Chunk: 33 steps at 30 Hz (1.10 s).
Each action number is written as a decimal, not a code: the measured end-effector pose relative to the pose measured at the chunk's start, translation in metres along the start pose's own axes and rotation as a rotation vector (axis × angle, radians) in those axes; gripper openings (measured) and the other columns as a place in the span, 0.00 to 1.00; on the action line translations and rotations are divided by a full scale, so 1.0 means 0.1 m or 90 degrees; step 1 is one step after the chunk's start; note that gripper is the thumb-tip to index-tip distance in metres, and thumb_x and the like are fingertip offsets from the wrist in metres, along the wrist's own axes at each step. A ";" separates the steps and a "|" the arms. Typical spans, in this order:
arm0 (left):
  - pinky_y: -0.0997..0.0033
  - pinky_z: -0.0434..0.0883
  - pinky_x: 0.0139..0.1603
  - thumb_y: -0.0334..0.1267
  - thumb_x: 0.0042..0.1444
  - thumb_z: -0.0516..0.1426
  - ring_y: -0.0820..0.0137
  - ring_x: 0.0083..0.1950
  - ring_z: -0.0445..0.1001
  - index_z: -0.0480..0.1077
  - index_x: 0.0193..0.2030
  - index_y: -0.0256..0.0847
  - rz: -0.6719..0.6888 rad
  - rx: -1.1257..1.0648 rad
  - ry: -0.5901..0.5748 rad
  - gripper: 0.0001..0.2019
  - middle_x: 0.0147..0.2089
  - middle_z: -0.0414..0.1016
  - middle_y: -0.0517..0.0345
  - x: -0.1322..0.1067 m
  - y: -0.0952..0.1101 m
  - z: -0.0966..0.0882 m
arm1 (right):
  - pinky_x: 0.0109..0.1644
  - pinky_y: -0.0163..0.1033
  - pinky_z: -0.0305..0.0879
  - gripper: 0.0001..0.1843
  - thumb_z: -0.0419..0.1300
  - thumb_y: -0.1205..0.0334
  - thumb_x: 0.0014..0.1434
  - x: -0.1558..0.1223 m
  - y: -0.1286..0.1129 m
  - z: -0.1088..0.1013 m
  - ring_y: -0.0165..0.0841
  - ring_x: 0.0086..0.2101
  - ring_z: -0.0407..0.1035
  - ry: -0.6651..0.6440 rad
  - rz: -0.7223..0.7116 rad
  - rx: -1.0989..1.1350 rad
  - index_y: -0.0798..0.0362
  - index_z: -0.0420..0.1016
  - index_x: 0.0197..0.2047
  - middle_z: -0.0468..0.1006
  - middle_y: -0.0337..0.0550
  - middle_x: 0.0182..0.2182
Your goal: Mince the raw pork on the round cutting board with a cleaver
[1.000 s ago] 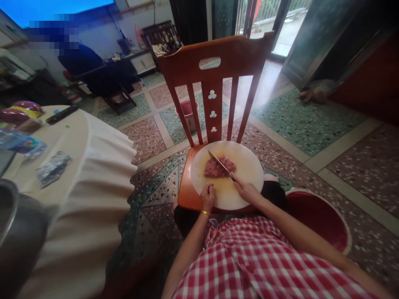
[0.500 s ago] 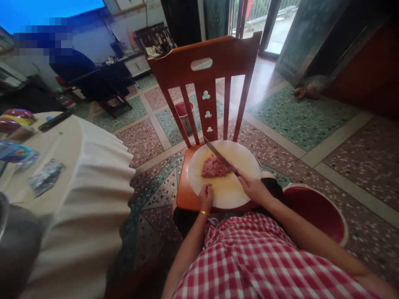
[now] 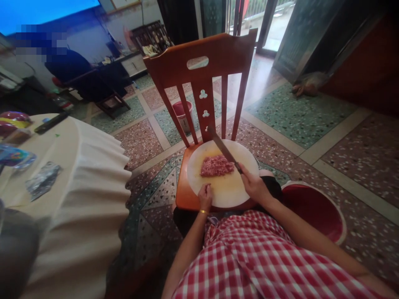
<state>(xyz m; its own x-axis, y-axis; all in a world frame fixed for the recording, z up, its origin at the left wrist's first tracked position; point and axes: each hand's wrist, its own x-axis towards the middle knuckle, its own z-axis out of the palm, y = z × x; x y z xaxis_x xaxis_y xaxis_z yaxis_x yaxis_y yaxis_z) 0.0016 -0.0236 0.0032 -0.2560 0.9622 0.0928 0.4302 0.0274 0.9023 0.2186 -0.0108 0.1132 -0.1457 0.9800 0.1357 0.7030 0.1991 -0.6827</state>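
Note:
My right hand point(image 3: 253, 182) grips the dark handle of a kitchen knife point(image 3: 225, 150). The blade slants over the far right of a pile of minced meat point(image 3: 215, 167), its tip pointing toward the chair back. Under the meat is a round, pale cutting board point(image 3: 227, 197), which rests on the seat of a wooden chair point(image 3: 187, 187). My left hand point(image 3: 205, 196), with a gold bracelet at its wrist, lies at the board's near left edge. Its fingers are curled in, and nothing shows in them.
A table with a pale cloth point(image 3: 93, 174) stands at left, bearing a crumpled silver packet point(image 3: 43, 180), a metal pot point(image 3: 18, 245) and colourful packages. A red basin point(image 3: 314, 211) sits on the floor at right. Behind the chair stands a bucket point(image 3: 183, 112). A person point(image 3: 68, 66) is at far left.
The knife has risen off the meat and its tip has shifted a little right. The meat pile looks wider and flatter. My left hand stays in place, curled. The view has shifted slightly.

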 end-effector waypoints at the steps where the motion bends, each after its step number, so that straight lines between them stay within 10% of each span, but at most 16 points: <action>1: 0.73 0.67 0.40 0.39 0.55 0.47 0.72 0.37 0.70 0.69 0.38 0.37 -0.001 -0.004 0.003 0.12 0.35 0.73 0.54 0.00 0.00 0.00 | 0.49 0.44 0.64 0.24 0.44 0.63 0.63 -0.01 0.04 0.04 0.41 0.46 0.65 -0.039 0.035 -0.019 0.52 0.52 0.62 0.65 0.45 0.51; 4: 0.73 0.67 0.39 0.40 0.56 0.47 0.72 0.36 0.70 0.69 0.38 0.37 -0.004 -0.017 0.003 0.13 0.34 0.72 0.54 0.00 -0.01 0.00 | 0.45 0.46 0.66 0.22 0.45 0.63 0.63 -0.01 0.11 0.08 0.43 0.42 0.68 -0.118 0.105 -0.048 0.51 0.58 0.60 0.71 0.46 0.45; 10: 0.73 0.66 0.41 0.40 0.56 0.46 0.72 0.37 0.70 0.69 0.38 0.37 0.003 0.006 -0.005 0.13 0.35 0.72 0.54 0.00 0.01 -0.01 | 0.52 0.42 0.61 0.24 0.44 0.60 0.64 -0.02 -0.04 -0.02 0.39 0.49 0.61 0.022 -0.023 0.014 0.49 0.50 0.63 0.63 0.44 0.53; 15: 0.73 0.67 0.40 0.40 0.56 0.46 0.72 0.37 0.70 0.69 0.38 0.37 -0.004 -0.007 -0.007 0.13 0.35 0.72 0.54 0.00 0.00 -0.01 | 0.42 0.46 0.68 0.22 0.45 0.62 0.63 -0.05 0.05 0.08 0.44 0.40 0.69 -0.132 0.121 -0.069 0.50 0.58 0.60 0.74 0.46 0.40; 21: 0.72 0.67 0.41 0.40 0.56 0.47 0.71 0.37 0.70 0.69 0.38 0.38 -0.006 -0.005 -0.013 0.13 0.35 0.72 0.54 0.00 -0.03 -0.01 | 0.54 0.42 0.58 0.23 0.43 0.59 0.64 -0.04 -0.15 -0.09 0.38 0.49 0.61 0.028 -0.050 0.031 0.50 0.52 0.62 0.62 0.42 0.53; 27: 0.71 0.67 0.42 0.40 0.56 0.46 0.71 0.38 0.70 0.69 0.38 0.38 0.000 -0.004 -0.013 0.13 0.35 0.72 0.54 0.00 -0.05 0.00 | 0.44 0.45 0.67 0.22 0.46 0.62 0.62 -0.08 0.04 0.12 0.41 0.41 0.69 -0.128 0.101 -0.044 0.47 0.57 0.60 0.73 0.43 0.42; 33: 0.71 0.67 0.42 0.40 0.56 0.46 0.71 0.38 0.70 0.69 0.38 0.38 0.000 0.000 -0.016 0.13 0.36 0.72 0.54 0.00 -0.05 0.01 | 0.51 0.42 0.61 0.23 0.44 0.60 0.64 -0.11 0.02 -0.07 0.38 0.47 0.64 0.019 -0.005 0.032 0.51 0.53 0.62 0.66 0.45 0.51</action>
<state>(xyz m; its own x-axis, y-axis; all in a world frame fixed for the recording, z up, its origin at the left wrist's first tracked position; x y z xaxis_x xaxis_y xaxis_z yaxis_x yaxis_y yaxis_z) -0.0002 -0.0236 -0.0019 -0.2348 0.9685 0.0826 0.4301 0.0273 0.9024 0.2270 -0.0211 0.1153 -0.1308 0.9781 0.1621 0.6655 0.2078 -0.7169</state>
